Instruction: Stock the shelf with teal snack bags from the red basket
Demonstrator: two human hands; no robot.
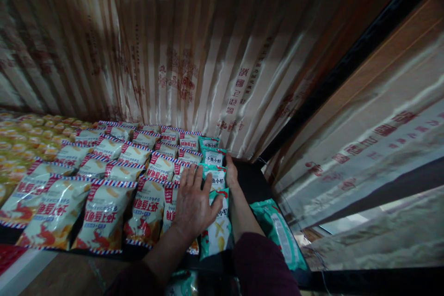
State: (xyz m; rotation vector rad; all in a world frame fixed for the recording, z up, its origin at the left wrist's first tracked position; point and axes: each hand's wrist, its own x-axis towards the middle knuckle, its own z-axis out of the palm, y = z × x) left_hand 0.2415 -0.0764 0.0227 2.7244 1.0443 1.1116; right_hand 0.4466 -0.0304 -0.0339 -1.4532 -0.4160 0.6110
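A column of green snack bags [219, 233] with white label areas runs from the front edge back toward the curtain. My left hand [196, 201] lies with fingers stretched over the rightmost white snack bags and the left side of the green ones. Along the right side of the green column, my right hand [231, 175] is held on edge, touching the bags; its fingers look straight and are partly hidden behind them. Rows of white snack bags [104, 215] with red lettering and striped edges stand to the left.
Yellow packets [31, 141] fill the far left. Another green bag [279, 233] lies on the black surface [251, 180] at right. A printed pleated curtain [180, 32] hangs behind, with a black frame bar [333, 64] slanting at right. Green packaging [183, 282] shows at the bottom.
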